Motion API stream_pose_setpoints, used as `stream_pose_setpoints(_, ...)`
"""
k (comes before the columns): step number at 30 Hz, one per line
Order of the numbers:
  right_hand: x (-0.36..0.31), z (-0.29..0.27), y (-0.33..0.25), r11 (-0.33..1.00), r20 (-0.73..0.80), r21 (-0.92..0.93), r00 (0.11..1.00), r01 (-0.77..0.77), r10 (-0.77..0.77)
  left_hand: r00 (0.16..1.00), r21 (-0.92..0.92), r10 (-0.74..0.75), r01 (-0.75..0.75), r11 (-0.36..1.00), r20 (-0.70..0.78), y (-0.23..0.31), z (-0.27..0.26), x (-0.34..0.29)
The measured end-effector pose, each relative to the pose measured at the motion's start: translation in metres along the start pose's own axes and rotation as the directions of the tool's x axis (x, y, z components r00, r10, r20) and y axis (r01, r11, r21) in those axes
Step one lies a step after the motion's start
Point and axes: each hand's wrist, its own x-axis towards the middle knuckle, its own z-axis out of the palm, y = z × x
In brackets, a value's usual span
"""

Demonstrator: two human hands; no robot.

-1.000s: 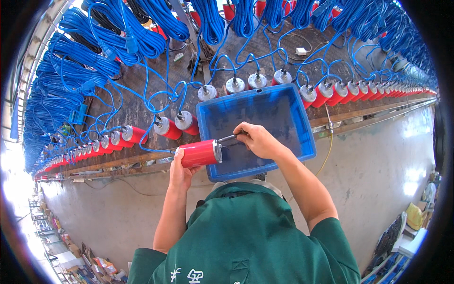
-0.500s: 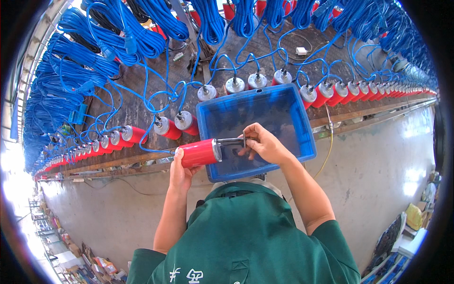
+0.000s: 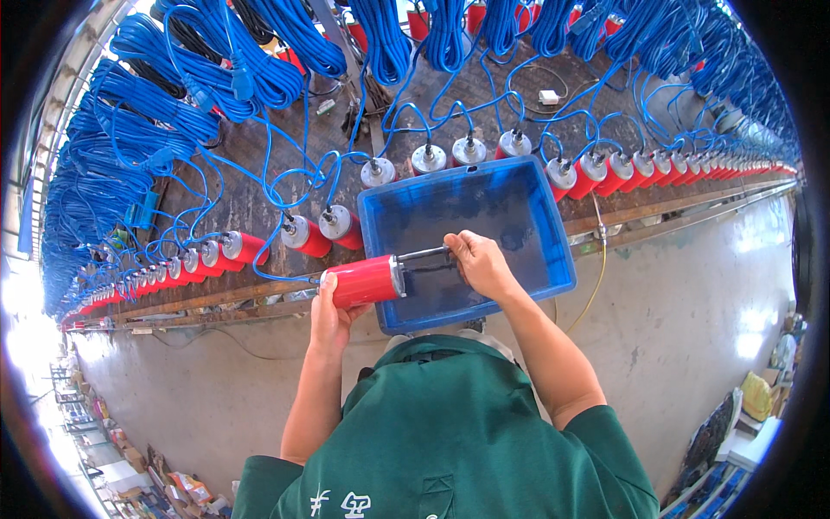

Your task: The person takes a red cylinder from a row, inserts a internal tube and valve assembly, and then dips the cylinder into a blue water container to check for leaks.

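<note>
Compared with the earlier frame, right hand (image 3: 481,264) is sliding slightly rightward, fingers closed around the dark rod (image 3: 424,254), while left hand (image 3: 333,313) is gripping the red cylinder (image 3: 365,281) over the blue tray (image 3: 564,259); keeping both aligned is advisable.

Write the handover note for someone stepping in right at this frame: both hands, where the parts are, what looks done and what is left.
Left hand: grips the red metal cylinder from below, held level over the blue plastic tray.
Right hand: closed on the dark rod sticking out of the cylinder's silver end.
Done: many like red cylinders lie in a row on the wooden bench, wired with blue cables.
Left: rod not yet released; cylinder still off the row.
</note>
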Motion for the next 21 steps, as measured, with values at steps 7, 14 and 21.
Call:
stream_pose_setpoints(7,0.004,0.004,0.015,0.996,0.034,0.059,0.997,0.072,-0.074,1.000,0.016,-0.008,0.009,1.000,-0.025,-0.001,-0.002,0.000)
stream_pose_setpoints(14,0.005,0.000,0.015,0.864,0.229,0.456,0.966,-0.215,0.119,1.000,-0.016,-0.009,0.008,1.000,-0.005,-0.003,0.005,0.002)
stream_pose_setpoints(21,-0.005,-0.004,0.014,0.949,0.021,0.018,0.948,0.316,-0.316,1.000,-0.047,0.011,-0.012,0.999,-0.028,0.000,0.002,0.000)
